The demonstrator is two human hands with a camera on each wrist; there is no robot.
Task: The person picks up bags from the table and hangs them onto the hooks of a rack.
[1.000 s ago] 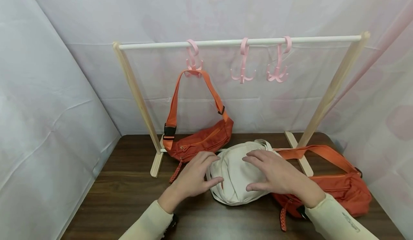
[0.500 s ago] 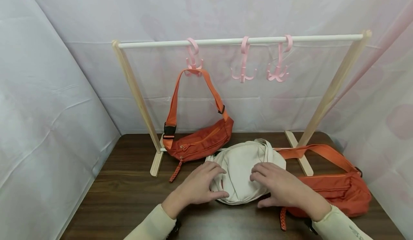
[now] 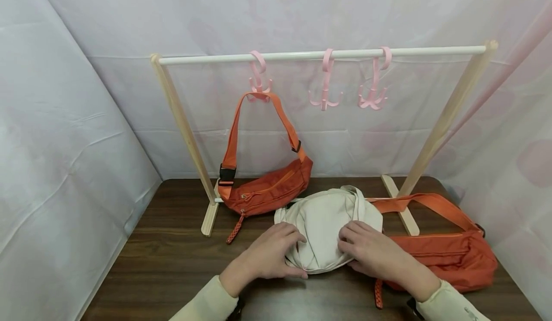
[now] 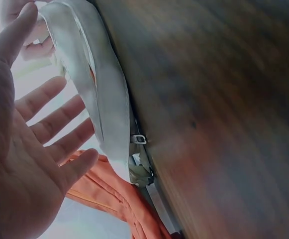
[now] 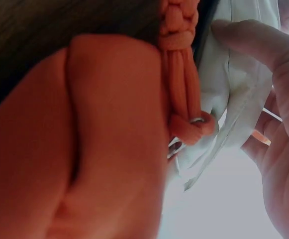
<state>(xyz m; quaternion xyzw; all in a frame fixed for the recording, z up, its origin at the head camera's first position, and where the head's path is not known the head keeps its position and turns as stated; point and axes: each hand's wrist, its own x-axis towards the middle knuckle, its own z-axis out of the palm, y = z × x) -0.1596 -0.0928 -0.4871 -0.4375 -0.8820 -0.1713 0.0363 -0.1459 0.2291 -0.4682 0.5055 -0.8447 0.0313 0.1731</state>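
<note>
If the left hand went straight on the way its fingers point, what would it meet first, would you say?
Probably the cream bag, directly ahead of the left hand; whether the two touch is unclear from these views.

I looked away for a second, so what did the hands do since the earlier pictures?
The left hand and right hand moved back toward the near edge of the white bag, and a little to the right. The right hand's fingers are more curled at its side; I can't tell if they grip it. The hanging orange bag, other orange bag and pink hooks stayed put.
</note>
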